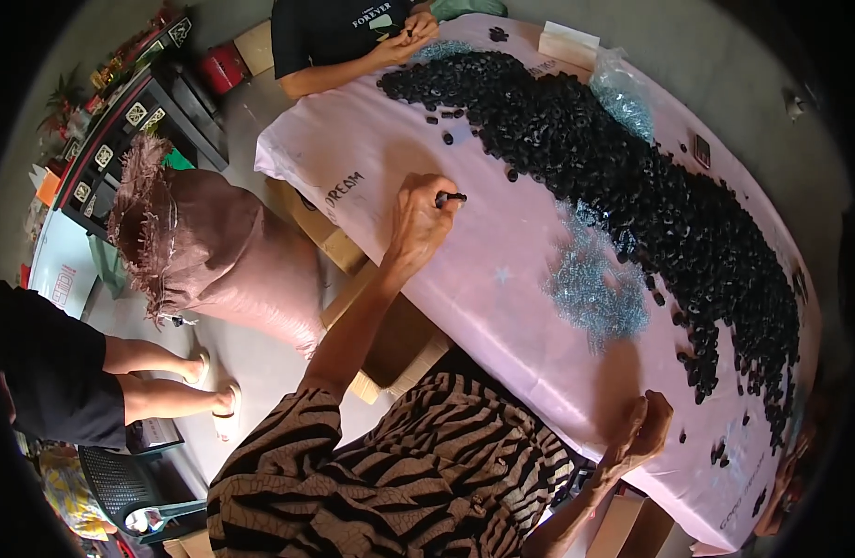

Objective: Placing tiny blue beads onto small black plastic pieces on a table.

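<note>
Pinching a small black ring part in left hand fingertips above the pink tablecloth, right hand loosely curled, seemingly empty, steadiest kept low near the silver screw pile

We wear a loose garment printed in black and tan zebra-like stripes, its wavy bands running across the lap and up over the shoulder. Its short sleeve ends well behind our left hand, leaving that forearm bare. Our right hand and its forearm are bare too, with no rings, watch or gloves that we can see.
</note>
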### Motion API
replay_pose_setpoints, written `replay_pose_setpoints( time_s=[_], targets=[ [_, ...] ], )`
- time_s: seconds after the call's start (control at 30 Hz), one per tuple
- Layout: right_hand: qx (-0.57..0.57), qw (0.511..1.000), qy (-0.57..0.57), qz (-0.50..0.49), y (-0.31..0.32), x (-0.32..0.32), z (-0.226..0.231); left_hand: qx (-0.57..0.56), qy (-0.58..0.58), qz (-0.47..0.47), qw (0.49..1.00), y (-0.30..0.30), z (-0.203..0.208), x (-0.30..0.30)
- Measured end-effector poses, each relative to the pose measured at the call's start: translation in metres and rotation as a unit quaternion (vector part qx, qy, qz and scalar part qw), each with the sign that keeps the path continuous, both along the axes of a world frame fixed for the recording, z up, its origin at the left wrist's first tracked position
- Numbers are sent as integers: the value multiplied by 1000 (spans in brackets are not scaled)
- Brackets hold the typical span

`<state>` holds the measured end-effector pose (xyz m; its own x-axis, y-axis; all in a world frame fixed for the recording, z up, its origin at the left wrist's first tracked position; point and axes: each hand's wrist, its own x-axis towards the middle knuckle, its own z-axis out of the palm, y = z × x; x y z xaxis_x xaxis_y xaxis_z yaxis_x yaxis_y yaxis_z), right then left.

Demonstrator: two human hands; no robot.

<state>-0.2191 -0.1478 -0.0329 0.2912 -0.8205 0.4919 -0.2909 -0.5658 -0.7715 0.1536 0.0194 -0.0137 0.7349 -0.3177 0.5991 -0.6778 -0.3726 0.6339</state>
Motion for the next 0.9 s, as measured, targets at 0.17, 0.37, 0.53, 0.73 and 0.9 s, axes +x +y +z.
replay_pose_setpoints(
  time_s=[0.17, 0.37, 0.53, 0.73, 0.9],
  targets=[
    [5, 1000, 9, 6, 3, 9, 4, 53, -95, 29, 994, 2, -3, 10],
    [-21, 1000, -2, 12, 4, 9, 5, 78, -114, 14, 990, -7, 0, 3],
    [5, 998, -22, 59, -3, 3, -6, 11, 19, -129, 991, -20, 21, -55],
    [83, 994, -20, 72, 4, 6, 14, -47, 159, -420, 892, -54, -6, -145],
    [-2, 997, 0, 77, -31, 23, 29, -212, 245, -463, 825, -70, -34, -158]
  ],
)
